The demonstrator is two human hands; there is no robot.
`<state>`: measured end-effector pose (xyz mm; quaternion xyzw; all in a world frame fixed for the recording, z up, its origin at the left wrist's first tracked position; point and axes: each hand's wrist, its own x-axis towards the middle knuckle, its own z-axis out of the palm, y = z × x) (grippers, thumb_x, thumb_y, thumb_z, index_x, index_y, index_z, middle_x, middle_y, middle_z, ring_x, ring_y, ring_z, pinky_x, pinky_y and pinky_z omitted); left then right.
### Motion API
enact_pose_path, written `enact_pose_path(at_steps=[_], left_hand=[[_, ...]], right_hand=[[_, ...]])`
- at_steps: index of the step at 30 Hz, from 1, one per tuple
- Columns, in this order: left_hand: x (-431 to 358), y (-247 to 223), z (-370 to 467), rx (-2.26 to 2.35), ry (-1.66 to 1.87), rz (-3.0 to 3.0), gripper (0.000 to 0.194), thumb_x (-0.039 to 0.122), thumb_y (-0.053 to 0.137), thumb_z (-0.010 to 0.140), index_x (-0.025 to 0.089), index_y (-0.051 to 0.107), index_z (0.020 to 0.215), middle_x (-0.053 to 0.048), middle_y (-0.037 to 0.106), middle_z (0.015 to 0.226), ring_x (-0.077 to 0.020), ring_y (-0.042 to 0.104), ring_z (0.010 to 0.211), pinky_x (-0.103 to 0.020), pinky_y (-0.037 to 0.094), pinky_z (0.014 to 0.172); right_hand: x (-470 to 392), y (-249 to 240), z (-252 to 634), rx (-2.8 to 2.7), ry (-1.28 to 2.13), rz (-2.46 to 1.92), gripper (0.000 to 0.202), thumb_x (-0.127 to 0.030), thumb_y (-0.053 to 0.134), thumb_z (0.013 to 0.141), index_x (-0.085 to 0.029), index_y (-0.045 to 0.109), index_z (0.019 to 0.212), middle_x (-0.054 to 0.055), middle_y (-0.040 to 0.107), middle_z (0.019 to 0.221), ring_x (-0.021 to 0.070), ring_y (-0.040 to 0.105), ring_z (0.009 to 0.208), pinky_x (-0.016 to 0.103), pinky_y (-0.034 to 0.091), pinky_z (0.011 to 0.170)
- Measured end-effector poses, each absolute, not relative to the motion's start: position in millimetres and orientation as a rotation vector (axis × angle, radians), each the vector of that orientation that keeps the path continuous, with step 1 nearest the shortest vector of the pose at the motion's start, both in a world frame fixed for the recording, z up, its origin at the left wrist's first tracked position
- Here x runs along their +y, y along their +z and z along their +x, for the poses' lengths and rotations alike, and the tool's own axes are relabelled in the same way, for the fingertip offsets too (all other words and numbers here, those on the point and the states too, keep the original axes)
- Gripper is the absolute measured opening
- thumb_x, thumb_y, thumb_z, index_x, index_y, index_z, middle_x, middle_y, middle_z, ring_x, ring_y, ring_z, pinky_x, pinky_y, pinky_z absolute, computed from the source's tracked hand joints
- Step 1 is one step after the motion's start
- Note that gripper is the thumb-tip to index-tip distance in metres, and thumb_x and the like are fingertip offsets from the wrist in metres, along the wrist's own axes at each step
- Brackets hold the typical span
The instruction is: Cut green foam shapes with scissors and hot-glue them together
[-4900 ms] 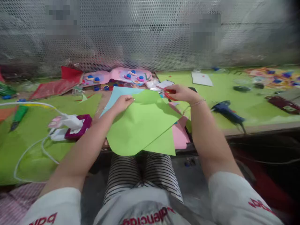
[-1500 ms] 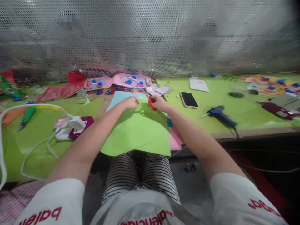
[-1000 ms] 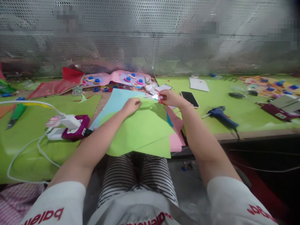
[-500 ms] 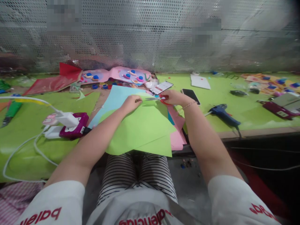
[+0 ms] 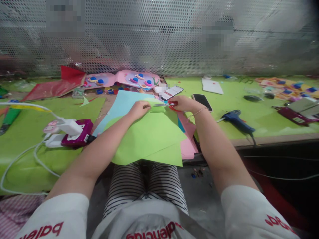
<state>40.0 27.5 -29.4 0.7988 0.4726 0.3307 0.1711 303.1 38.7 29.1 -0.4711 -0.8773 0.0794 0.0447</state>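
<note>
Red-handled scissors (image 5: pixel 161 105) are in my right hand (image 5: pixel 183 103), their blades pointing left over the far edge of a green paper sheet (image 5: pixel 147 136). My left hand (image 5: pixel 139 110) is closed, thumb and fingers pinched at the sheet's far edge just left of the blade tips. The sheet drapes toward my lap over the table's front edge. Under it lie a light blue sheet (image 5: pixel 119 103) and pink paper (image 5: pixel 187 147). Whether the blades are biting into the paper is too small to tell.
Right of my hands lie a dark phone (image 5: pixel 202 101) and a blue glue gun (image 5: pixel 238 121). A purple power strip (image 5: pixel 79 133) with white plugs and cables sits left of my forearm. Behind are pink decorated pieces (image 5: pixel 137 79), a lit phone (image 5: pixel 172 92) and a red folder (image 5: pixel 53 87).
The scissor blades appear more closed and have shifted slightly left, nearer my left fingertips. My left hand keeps its pinch. The whole view has shifted a little.
</note>
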Motion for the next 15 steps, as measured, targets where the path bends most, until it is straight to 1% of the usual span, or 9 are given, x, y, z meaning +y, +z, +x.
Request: enact_pose_path(at_steps=[6,11,15], left_hand=[[26.0,-28.1,40.3,1.337,0.928,2.27,0.018,0.021,0.057,0.077,0.016,0.072,0.083,-0.005,0.072,0.086,-0.016,0.063,0.077,-0.029,0.048,0.078],[25.6,-27.1,40.8,1.344,0.93,2.248,0.015,0.02,0.057,0.077,0.017,0.072,0.081,-0.004,0.072,0.085,-0.0154,0.063,0.077,-0.028,0.048,0.078],[27.4,-28.3,40.2,1.348,0.923,2.25,0.015,0.021,0.058,0.077,0.017,0.072,0.081,-0.004,0.072,0.085,-0.0157,0.063,0.078,-0.029,0.048,0.078]], right_hand=[[37.3,29.6,302.2,-2.672,0.281,-1.466,0.036,-0.028,0.054,0.074,-0.017,0.067,0.106,0.007,0.068,0.089,0.0169,0.055,0.073,0.025,0.037,0.063],[41.1,26.8,304.2,-2.663,0.301,-1.467,0.038,-0.028,0.056,0.073,-0.019,0.068,0.108,0.007,0.07,0.094,0.0187,0.058,0.078,0.027,0.04,0.068],[41.0,27.4,304.1,-2.653,0.337,-1.5,0.039,-0.028,0.057,0.073,-0.019,0.068,0.109,0.008,0.069,0.096,0.0187,0.058,0.078,0.027,0.042,0.069]])
